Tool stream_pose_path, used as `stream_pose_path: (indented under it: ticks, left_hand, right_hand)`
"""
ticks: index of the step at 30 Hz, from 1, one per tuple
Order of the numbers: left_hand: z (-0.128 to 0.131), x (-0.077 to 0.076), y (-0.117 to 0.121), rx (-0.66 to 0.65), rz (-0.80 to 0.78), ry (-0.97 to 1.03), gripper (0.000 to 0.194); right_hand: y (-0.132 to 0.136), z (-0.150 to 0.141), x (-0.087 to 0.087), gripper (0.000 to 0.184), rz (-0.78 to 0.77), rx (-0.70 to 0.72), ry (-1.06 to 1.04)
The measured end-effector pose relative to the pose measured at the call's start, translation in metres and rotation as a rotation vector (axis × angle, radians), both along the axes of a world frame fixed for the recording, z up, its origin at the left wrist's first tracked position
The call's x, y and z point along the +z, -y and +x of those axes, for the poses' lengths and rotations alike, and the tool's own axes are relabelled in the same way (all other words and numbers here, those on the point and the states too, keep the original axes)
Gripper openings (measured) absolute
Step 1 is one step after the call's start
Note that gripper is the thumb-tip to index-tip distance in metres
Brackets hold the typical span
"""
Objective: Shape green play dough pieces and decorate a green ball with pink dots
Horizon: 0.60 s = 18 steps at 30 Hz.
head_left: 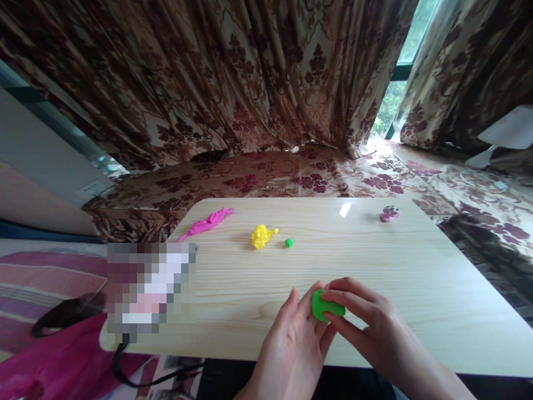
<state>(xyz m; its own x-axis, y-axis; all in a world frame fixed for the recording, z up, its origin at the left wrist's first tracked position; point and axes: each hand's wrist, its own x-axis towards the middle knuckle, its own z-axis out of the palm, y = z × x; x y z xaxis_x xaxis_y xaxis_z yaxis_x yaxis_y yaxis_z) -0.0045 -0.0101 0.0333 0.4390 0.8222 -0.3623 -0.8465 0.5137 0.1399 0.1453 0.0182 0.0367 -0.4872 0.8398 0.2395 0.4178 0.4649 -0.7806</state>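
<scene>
A bright green, rounded, flattened piece of clay-like material is held between the two hands above the near part of the pale, wood-grained worktop. The right hand pinches it, fingers on the upper side and thumb below; they cover part of the piece, so its full outline cannot be made out. The left hand is turned palm up, its fingers extended behind and under the piece and partly hidden by it, the thumb raised clear; how firmly those fingers press cannot be told. Both forearms are cut off by the lower edge of the view. Beyond the hands lie a small smooth green ball and, just left of it, a lumpy yellow clay-like shape with a thin knobbed stem. Farther left is a long, bright pink, ridged shape with tapering ends; near the far right corner sits a small pink lump dotted with dark green, its details too small to read. A block of blurred squares hides whatever lies at the left edge, with a black strap emerging below. A white lamp is cropped at the right.
</scene>
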Motion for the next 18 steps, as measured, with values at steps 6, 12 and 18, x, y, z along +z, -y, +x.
stream_pose_path:
  ticks: [6,12,18]
  left_hand:
    - [0.001,-0.0043,-0.0029,-0.015,0.038,-0.007,0.045]
    - [0.0006,-0.0047,-0.0003,-0.01,0.008,0.002,0.043]
    - [0.0005,-0.005,0.0,-0.011,0.008,-0.003,0.043]
  right_hand:
    - [-0.0016,0.0025,-0.0034,0.03,-0.031,-0.009,0.002]
    - [0.0014,0.0031,0.0029,0.011,-0.021,0.007,0.027]
    - [-0.0003,0.0008,0.003,0.012,-0.038,0.023,0.02]
